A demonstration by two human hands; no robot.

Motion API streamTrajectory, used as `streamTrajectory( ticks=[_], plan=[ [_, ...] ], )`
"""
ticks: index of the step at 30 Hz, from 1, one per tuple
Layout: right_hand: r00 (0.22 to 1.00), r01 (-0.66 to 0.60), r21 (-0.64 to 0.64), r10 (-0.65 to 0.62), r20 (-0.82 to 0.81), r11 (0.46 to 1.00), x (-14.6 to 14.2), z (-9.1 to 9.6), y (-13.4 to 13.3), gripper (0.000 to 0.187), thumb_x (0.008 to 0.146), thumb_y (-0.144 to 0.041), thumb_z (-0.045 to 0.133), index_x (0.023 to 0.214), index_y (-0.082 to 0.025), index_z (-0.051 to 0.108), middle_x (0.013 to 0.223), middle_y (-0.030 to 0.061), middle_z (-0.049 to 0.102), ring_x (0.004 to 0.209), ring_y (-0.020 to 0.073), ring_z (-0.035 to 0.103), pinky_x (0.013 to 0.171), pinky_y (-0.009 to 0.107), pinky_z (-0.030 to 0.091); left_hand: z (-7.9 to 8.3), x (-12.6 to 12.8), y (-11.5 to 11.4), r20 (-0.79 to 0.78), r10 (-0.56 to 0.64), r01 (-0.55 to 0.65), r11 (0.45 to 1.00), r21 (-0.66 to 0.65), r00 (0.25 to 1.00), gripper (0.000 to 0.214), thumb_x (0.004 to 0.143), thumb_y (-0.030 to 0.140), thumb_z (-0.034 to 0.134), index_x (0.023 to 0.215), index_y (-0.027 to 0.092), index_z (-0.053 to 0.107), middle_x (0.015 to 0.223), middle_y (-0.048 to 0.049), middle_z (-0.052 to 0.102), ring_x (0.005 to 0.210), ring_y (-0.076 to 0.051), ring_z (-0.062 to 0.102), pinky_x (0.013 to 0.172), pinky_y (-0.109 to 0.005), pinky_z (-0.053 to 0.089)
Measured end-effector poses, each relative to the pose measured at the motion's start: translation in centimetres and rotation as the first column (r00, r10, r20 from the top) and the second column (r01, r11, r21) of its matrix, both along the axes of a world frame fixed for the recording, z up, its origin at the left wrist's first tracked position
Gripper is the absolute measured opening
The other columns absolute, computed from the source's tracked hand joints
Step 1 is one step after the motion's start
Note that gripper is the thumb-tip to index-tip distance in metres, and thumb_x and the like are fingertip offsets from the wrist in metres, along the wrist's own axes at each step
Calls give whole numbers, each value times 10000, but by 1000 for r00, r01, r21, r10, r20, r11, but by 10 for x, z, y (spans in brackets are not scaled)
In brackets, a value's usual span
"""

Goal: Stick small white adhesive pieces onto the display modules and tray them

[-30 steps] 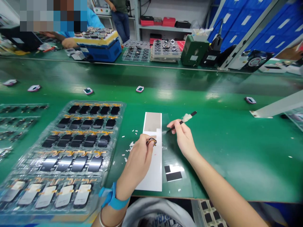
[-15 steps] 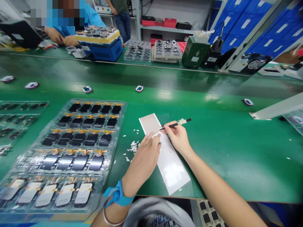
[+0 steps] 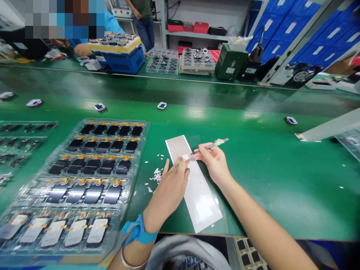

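Note:
My left hand [image 3: 174,183] is closed on a small dark part, held over a long white strip [image 3: 197,187] that lies slanted on the green table [image 3: 267,168]. My right hand [image 3: 213,161] pinches thin tweezers [image 3: 209,146] with white tape wrapped near their far end. The tweezer tips hold a small white sticker just above my left fingers. A blue strap circles my left wrist.
Clear trays [image 3: 84,180] of dark and pale screen parts fill the left side. White scraps [image 3: 156,174] lie beside the strip. Small pink-rimmed parts [image 3: 162,106] sit spaced along the belt. A blue box [image 3: 120,56], trays and a green device [image 3: 230,62] stand behind, where other people work.
The white strip has turned from straight to slanted, covering the black pieces near the edge. My right hand moved left, bringing the tweezer tips to my left fingers with a white sticker.

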State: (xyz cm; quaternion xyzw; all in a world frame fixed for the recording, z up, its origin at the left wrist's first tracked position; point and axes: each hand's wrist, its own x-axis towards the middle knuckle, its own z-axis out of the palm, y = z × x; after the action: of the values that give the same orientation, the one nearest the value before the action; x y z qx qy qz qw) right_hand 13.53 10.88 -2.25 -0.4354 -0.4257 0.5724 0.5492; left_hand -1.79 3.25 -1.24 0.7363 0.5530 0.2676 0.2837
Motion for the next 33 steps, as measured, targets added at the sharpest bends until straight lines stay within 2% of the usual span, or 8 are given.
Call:
streamTrajectory(
  ticks=[2,4,7,9,12,15,22,33],
  plan=[
    [998,39,4,-39,-48,999,6,15,-6,363,702,-472,830,836,-198,633,770,27,763,656,175,759,671,284,644,2,-1,0,88,43,-42,999,-5,995,166,1007,194,407,1153,197,487,1360,-162,621,1381,-313,474,1157,-615,274],
    [993,76,25,-74,-88,997,10,31,-18,323,707,-401,844,847,-201,632,814,23,771,724,176,773,705,271,650,6,-1,0,192,105,-104,994,-13,976,110,1021,246,398,1079,214,485,1291,-160,654,1283,-305,570,1048,-540,434],
    [983,150,98,-138,-118,984,6,47,-43,229,760,-294,820,847,-195,633,804,22,768,713,185,779,676,267,663,14,1,-2,376,190,-182,982,-57,907,118,1057,304,313,1028,235,404,999,-95,731,860,-212,724,760,-370,558],
    [974,217,160,-202,-105,963,-4,49,-61,164,813,-253,779,858,-195,632,798,18,759,709,187,781,668,262,670,19,4,-5,586,229,-179,973,-144,777,114,1058,328,331,1000,240,373,833,-25,709,622,-145,657,629,-287,518],
    [958,287,228,-277,-72,930,-21,44,-79,129,855,-241,739,873,-205,616,808,5,730,741,188,783,691,274,678,24,9,-9,824,265,-90,963,-254,501,144,1041,372,414,992,238,396,730,34,641,542,-101,523,561,-233,419],
    [951,307,287,-307,-48,907,-31,38,-84,131,870,-251,723,871,-212,598,812,-9,686,753,189,781,689,295,684,24,11,-13,885,250,-20,965,-263,392,179,1047,418,397,1039,240,412,728,42,603,603,-107,496,584,-236,387],
    [946,318,349,-321,-51,882,-31,32,-83,115,900,-187,676,899,-230,570,827,1,696,832,200,777,689,307,685,18,15,-16,885,226,18,967,-255,407,181,1048,421,424,1062,241,431,748,35,559,652,-119,479,633,-262,389],
    [955,294,364,-288,-74,884,-29,31,-85,118,908,-140,656,920,-239,592,848,-4,673,858,199,774,699,310,689,16,16,-17,891,193,11,976,-216,410,137,1058,390,398,1080,256,416,762,25,558,688,-133,490,638,-264,405]
  ],
)
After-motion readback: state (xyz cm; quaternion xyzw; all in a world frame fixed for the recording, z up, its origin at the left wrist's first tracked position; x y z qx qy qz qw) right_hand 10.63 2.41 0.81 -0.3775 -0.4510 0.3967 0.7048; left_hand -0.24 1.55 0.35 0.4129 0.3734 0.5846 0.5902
